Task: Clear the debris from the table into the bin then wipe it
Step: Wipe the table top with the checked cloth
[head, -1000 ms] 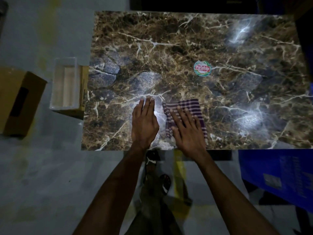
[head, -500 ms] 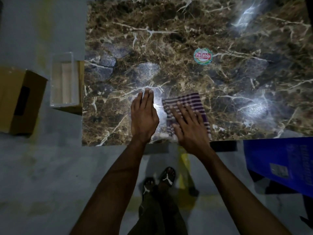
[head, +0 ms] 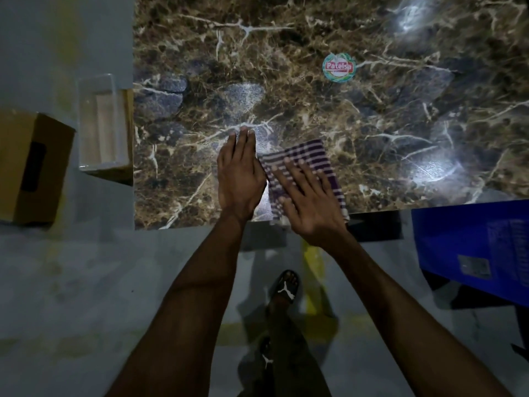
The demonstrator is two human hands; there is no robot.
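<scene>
A purple-and-white striped cloth [head: 300, 170] is pressed flat near the front edge of a brown marble-patterned table [head: 315, 110] by the right hand [head: 310, 202], fingers straight and spread. The left hand [head: 239, 179] is laid flat, fingers straight (holding nothing), just beside the cloth's left edge.

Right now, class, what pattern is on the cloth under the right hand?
Purple and white stripes, checked in places, on the cloth; the head view shows it.

"Patelsa" on round sticker [head: 339, 67], tabletop [head: 286, 53]
</scene>
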